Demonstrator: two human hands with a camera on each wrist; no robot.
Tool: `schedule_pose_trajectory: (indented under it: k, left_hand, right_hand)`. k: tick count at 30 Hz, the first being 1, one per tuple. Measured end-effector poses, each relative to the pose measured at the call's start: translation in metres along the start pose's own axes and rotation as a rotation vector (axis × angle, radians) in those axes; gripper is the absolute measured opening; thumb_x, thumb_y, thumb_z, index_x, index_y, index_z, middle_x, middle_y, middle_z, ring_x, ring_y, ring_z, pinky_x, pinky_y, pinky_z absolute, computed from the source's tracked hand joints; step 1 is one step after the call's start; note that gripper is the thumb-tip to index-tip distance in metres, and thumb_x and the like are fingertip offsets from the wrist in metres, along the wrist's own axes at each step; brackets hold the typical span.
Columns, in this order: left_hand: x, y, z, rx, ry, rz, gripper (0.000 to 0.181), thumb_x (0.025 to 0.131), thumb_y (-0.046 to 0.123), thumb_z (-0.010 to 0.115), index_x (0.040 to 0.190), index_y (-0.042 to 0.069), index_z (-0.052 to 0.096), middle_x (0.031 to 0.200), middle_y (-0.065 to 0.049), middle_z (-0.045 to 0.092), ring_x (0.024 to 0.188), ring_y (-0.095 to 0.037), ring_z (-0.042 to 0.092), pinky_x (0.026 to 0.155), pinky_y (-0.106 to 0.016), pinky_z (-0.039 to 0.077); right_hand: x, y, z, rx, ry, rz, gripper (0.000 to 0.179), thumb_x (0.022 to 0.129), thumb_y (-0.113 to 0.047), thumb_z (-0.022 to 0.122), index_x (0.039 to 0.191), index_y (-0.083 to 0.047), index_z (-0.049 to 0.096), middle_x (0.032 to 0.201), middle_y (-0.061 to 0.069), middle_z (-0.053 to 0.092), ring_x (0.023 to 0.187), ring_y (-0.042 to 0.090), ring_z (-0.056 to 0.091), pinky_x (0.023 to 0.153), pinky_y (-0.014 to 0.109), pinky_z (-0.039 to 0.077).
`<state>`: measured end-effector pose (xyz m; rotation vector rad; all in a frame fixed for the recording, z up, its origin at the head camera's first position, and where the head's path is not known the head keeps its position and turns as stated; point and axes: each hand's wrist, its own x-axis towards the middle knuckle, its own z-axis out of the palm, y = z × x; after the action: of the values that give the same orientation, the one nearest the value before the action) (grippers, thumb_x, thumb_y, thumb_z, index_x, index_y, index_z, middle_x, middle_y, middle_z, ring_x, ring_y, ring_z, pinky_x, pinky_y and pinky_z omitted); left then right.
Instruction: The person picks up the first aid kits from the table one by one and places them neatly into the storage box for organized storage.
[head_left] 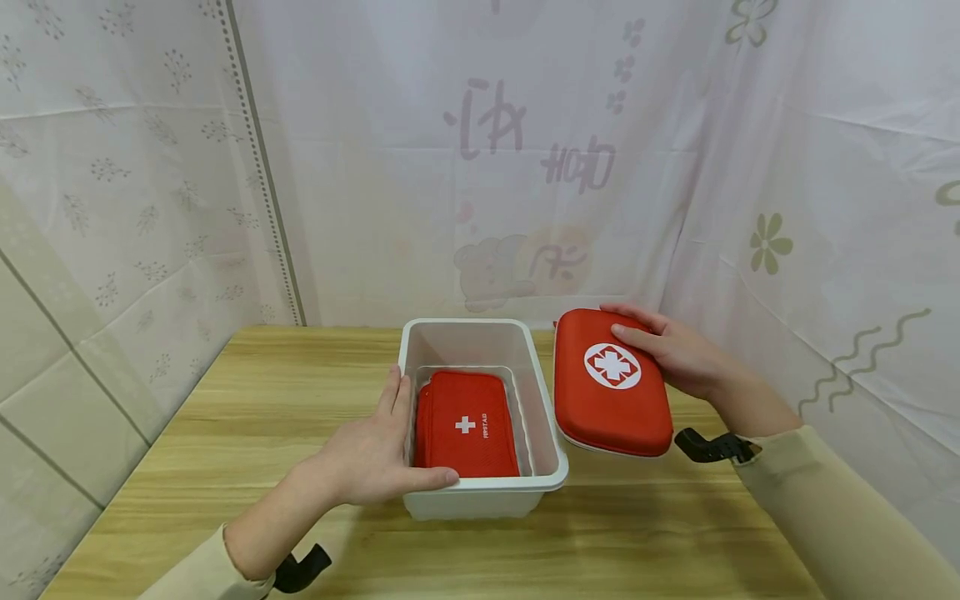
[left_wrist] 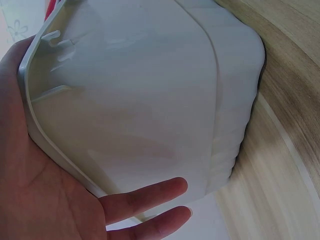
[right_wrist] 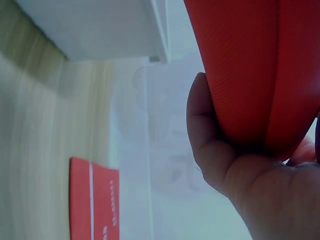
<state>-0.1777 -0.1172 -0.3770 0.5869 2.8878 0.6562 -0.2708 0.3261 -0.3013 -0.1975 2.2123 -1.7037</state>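
My right hand (head_left: 686, 350) grips a red first aid case (head_left: 613, 417) by its far right side, thumb on the face with the white cross. The case is tilted beside the bin's right wall, and in the right wrist view the fingers curl around the red case (right_wrist: 240, 75). A white plastic bin (head_left: 480, 498) stands mid-table, holding a red first aid pouch (head_left: 468, 450) with a white cross. My left hand (head_left: 371, 458) rests on the bin's near left corner, thumb along the near rim. The left wrist view shows straight fingers (left_wrist: 150, 197) beside the bin's outer wall (left_wrist: 145, 115).
The wooden table (head_left: 262, 425) extends to both sides of the bin. A flat red item with white lettering (right_wrist: 106, 205) shows in the right wrist view, mostly hidden from the head view. Patterned curtains (head_left: 360, 183) hang behind and beside the table.
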Motion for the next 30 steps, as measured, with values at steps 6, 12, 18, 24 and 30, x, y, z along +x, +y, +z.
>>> schedule_pose_trajectory:
  k: [6,12,18,24,30]
  left_hand:
    - [0.000,-0.001,0.000,-0.007,-0.002,-0.009,0.152,0.079,0.093,0.069,0.175,-0.003,0.002,0.185,-0.023,-0.007,0.065,-0.019,0.065,0.076,-0.043,0.060]
    - [0.000,-0.001,0.001,-0.006,-0.001,-0.013,0.152,0.078,0.094,0.068,0.175,-0.002,0.002,0.185,-0.022,-0.007,0.069,-0.021,0.068,0.078,-0.045,0.061]
    - [0.000,-0.001,0.001,-0.004,-0.006,-0.017,0.152,0.078,0.096,0.067,0.175,-0.002,0.002,0.185,-0.020,-0.008,0.072,-0.020,0.070,0.078,-0.045,0.061]
    - [0.002,-0.001,0.001,-0.014,-0.007,-0.021,0.152,0.078,0.096,0.066,0.176,0.000,0.002,0.185,-0.019,-0.009,0.069,-0.019,0.067,0.074,-0.042,0.059]
    - [0.001,-0.001,0.001,-0.018,0.000,-0.020,0.152,0.078,0.095,0.068,0.175,-0.001,0.002,0.185,-0.019,-0.010,0.072,-0.019,0.070,0.072,-0.041,0.058]
  right_hand:
    - [0.011,-0.018,0.019,0.008,-0.014,0.017,0.056,0.114,-0.035,0.062,0.165,-0.031,0.042,0.117,0.002,0.073,0.091,0.016,0.077,0.080,0.038,0.067]
    - [0.024,-0.032,0.039,0.030,-0.057,0.000,0.059,0.114,-0.034,0.062,0.168,-0.029,0.039,0.124,0.005,0.071,0.097,0.018,0.077,0.085,0.039,0.067]
    - [0.038,-0.045,0.059,-0.018,-0.043,-0.016,0.059,0.112,-0.036,0.066,0.167,-0.032,0.045,0.122,0.007,0.073,0.095,0.018,0.077,0.084,0.038,0.067]
    - [0.055,-0.057,0.080,-0.006,-0.096,-0.024,0.055,0.113,-0.033,0.064,0.165,-0.031,0.046,0.123,0.008,0.071,0.095,0.018,0.076,0.083,0.037,0.066]
    - [0.069,-0.066,0.106,0.025,-0.148,-0.045,0.054,0.115,-0.026,0.061,0.167,-0.026,0.045,0.125,0.008,0.070,0.095,0.018,0.076,0.084,0.035,0.066]
